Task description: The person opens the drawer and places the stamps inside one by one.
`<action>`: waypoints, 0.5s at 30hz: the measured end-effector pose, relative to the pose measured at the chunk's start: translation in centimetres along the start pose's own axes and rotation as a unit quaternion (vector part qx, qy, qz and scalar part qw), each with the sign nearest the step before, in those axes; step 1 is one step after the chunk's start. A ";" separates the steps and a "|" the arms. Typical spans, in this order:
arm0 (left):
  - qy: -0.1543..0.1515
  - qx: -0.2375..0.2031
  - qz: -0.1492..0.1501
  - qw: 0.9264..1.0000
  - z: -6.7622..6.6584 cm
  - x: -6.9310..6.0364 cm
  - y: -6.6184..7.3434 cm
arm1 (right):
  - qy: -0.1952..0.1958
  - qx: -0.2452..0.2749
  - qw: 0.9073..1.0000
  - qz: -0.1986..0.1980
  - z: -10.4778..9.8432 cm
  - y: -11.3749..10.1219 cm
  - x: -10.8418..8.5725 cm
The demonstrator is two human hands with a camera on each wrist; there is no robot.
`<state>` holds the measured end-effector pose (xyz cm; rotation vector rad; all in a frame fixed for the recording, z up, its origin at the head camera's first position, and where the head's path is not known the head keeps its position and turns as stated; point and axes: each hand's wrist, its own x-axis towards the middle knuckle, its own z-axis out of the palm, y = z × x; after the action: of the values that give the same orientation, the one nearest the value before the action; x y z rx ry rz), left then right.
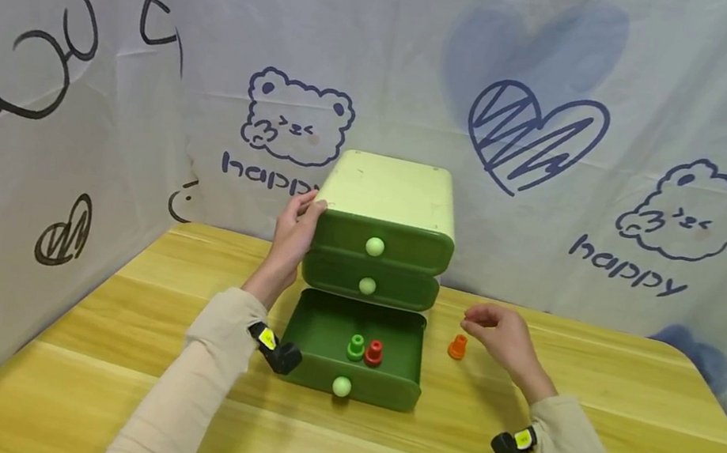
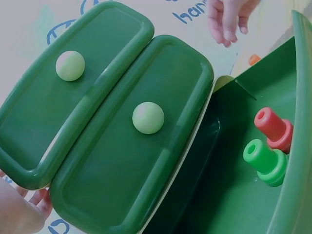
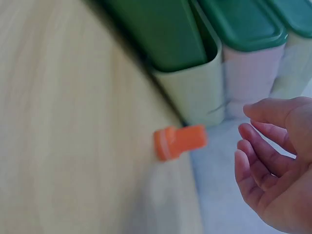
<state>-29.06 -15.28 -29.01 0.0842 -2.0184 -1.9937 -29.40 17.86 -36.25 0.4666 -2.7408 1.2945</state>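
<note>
A small cabinet with a cream top [image 1: 388, 186] and green drawers stands on the table. Its bottom drawer [image 1: 318, 323] is pulled out, and a green peg [image 1: 355, 348] and a red peg [image 1: 374, 353] stand inside, side by side. My left hand [image 1: 292, 239] rests against the cabinet's left side near the top; some of its fingers are hidden in the left wrist view. To the right of the cabinet, an orange peg [image 1: 457, 347] stands on the table. Just above it, apart from it, hovers my right hand [image 1: 500, 335], fingers loosely bent and holding nothing [image 3: 280, 151].
The upper drawer [image 1: 347, 238] and middle drawer [image 1: 334, 275] are closed, each with a round pale knob. Behind the wooden table [image 1: 563, 372] hangs a white cloth [image 1: 405, 65] printed with bears and hearts.
</note>
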 end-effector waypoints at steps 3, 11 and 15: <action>-0.001 0.001 0.000 1.000 0.0 0.0 0.0 | 0.002 -0.005 1.000 0.006 0.3 1.2 0.0; 0.000 0.001 -0.004 1.000 0.0 -0.1 0.1 | -0.035 0.004 0.999 0.042 1.0 3.2 -0.1; -0.002 0.002 -0.001 1.000 0.0 -0.1 0.1 | -0.039 -0.002 0.998 0.043 1.2 3.4 -0.1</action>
<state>-28.98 -15.26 -28.93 0.0834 -2.0255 -1.9920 -30.24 19.01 -39.57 0.4122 -2.8556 1.3155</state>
